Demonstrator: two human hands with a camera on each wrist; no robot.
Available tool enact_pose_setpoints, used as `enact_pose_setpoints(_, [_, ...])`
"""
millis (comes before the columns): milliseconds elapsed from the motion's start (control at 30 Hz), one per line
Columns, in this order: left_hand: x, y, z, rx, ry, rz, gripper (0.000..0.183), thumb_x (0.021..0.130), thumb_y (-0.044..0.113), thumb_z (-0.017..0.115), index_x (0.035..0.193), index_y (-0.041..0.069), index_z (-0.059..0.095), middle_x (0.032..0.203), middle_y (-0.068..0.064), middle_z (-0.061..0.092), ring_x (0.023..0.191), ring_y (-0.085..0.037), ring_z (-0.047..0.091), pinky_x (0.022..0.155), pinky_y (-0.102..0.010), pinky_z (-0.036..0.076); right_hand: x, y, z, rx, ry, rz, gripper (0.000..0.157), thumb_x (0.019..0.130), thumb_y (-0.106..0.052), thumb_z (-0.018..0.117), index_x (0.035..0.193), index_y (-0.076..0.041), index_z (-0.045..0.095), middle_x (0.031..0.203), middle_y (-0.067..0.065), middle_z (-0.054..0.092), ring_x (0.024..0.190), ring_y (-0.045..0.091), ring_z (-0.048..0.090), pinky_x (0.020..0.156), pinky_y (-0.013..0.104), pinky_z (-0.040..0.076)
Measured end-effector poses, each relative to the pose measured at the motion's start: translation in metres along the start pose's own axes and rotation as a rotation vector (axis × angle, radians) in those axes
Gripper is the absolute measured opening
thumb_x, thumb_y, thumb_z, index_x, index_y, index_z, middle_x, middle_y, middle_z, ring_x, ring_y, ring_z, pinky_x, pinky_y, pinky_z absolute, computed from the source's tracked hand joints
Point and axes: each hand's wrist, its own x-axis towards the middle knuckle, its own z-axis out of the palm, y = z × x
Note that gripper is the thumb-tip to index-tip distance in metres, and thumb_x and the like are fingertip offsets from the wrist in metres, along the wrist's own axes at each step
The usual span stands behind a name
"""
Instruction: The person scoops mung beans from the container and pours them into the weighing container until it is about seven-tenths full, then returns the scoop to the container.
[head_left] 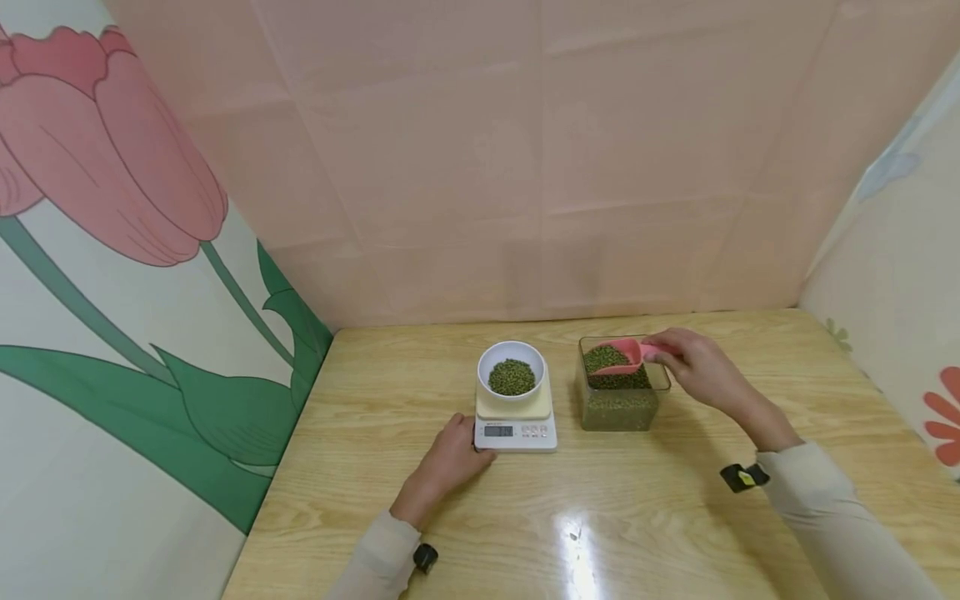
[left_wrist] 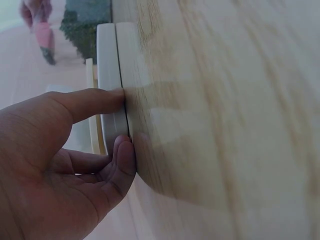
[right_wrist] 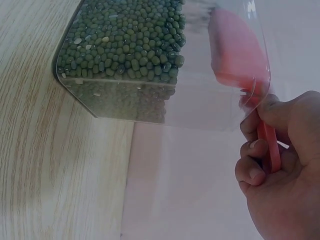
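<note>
My right hand (head_left: 701,367) grips the handle of a pink scoop (head_left: 626,354), whose bowl is heaped with green mung beans. The scoop is over the mouth of a clear square container (head_left: 618,417) partly filled with mung beans (right_wrist: 125,40); its bowl shows through the clear wall in the right wrist view. My left hand (head_left: 450,454) holds the front left corner of a white kitchen scale (head_left: 517,442), thumb at the front edge and fingers curled at the side. On the scale's plate stands a white bowl (head_left: 489,358) with a mound of mung beans (head_left: 512,377) in it.
The wooden table (head_left: 360,392) meets a pink sheet (head_left: 540,167) at the back. Side panels stand left and right, the left one (head_left: 112,167) printed with a large tulip. The container is a short way right of the scale.
</note>
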Motion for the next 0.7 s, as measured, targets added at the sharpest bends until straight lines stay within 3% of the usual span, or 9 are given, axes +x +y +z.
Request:
enact_pose_setpoints(300, [0.0002, 0.0004, 0.0004, -0.002, -0.004, -0.004, 0.05, 0.092, 0.023, 0.081, 0.138, 0.009, 0.068, 0.114, -0.006, 0.068, 0.101, -0.017, 0.057, 0.09, -0.04, 0.058, -0.0025, 0.001, -0.0035, 0.026, -0.002, 0.029, 0.017, 0.101, -0.004, 0.069, 0.116, 0.003, 0.076, 0.101, 0.017, 0.077, 0.083, 0.021, 0.068, 0.067, 0.031, 0.052])
enact_pose_setpoints(700, [0.0004, 0.0009, -0.0004, 0.003, -0.007, 0.003, 0.05, 0.093, 0.023, 0.08, 0.139, 0.009, 0.068, 0.115, -0.007, 0.069, 0.103, -0.018, 0.057, 0.09, -0.04, 0.058, -0.0043, 0.004, -0.0029, 0.031, -0.004, 0.054, 0.019, 0.103, -0.005, 0.068, 0.119, 0.004, 0.075, 0.105, 0.02, 0.076, 0.084, 0.019, 0.066, 0.068, 0.03, 0.052])
